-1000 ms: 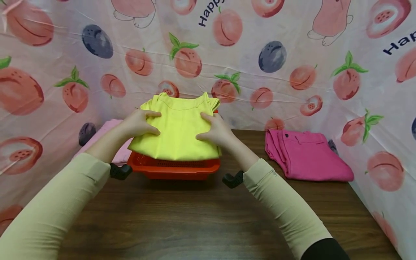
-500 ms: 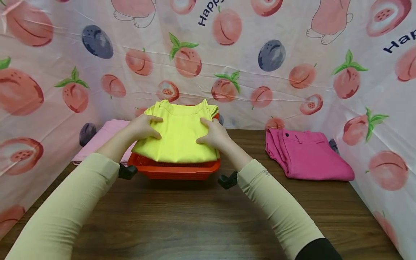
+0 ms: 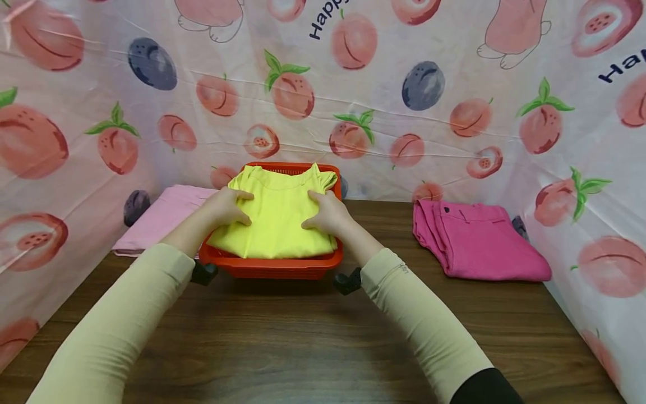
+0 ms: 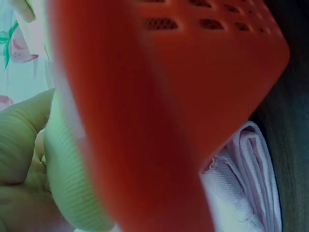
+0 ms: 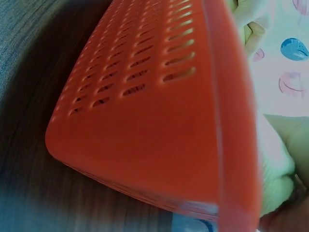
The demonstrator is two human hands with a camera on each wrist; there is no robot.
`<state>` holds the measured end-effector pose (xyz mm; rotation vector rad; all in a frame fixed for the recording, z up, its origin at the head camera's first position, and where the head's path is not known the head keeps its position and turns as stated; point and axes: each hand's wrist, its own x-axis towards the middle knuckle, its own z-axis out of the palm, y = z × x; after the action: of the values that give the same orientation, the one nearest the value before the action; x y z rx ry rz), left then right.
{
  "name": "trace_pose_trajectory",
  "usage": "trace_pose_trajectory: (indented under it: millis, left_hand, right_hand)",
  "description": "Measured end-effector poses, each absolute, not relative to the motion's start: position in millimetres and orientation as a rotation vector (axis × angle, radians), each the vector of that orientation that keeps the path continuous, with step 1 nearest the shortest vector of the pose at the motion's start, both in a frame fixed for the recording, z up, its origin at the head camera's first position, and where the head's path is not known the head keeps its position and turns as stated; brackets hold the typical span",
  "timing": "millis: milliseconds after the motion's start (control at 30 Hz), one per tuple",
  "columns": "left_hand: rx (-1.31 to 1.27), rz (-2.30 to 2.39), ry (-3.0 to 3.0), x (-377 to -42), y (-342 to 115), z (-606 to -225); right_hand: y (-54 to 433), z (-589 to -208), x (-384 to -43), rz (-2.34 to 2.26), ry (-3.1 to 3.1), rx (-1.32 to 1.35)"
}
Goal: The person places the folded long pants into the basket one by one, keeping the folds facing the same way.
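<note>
Folded yellow trousers (image 3: pixel 278 219), with belt loops along the waistband, lie at the mouth of a red plastic basket (image 3: pixel 275 269). My left hand (image 3: pixel 226 206) grips their left side, thumb on the front face and other fingers partly hidden behind. On the opposite side, my right hand (image 3: pixel 329 214) holds the cloth the same way. In the left wrist view the basket wall (image 4: pixel 212 92) fills the middle, with the left hand (image 4: pixel 21 164) curled round the yellow cloth (image 4: pixel 70 179) beyond the rim. The right wrist view has the slotted basket side (image 5: pixel 140 140) close by.
Folded light pink cloth (image 3: pixel 161 219) lies left of the basket, partly behind the left forearm. Folded dark pink trousers (image 3: pixel 489 241) rest on the right of the brown wooden table (image 3: pixel 303 348). A fruit-printed curtain (image 3: pixel 313 134) encloses the back and sides.
Both hands have lowered the yellow trousers into the basket, and the basket's back rim now shows behind them. The pink clothes have stayed where they were.
</note>
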<state>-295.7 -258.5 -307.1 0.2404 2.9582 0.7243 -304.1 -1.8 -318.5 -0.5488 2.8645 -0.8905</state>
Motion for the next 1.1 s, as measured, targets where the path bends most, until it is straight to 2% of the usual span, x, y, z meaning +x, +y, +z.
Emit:
trace_pose_trajectory:
  millis: [400,667,1100]
  left_hand:
    - [0.322,0.541,2.981,-300,-247,-321]
    - [0.239,0.558,2.953,-303,-244,-339]
    - [0.166,0.544,2.956,-299,-237,-347]
  right_hand:
    - [-9,-327,-307,-0.674,2.886,-0.478]
    - [-14,-328,-308,-0.547,2.892,-0.506]
    - [-24,-334,-309,-0.357,2.878,-0.468]
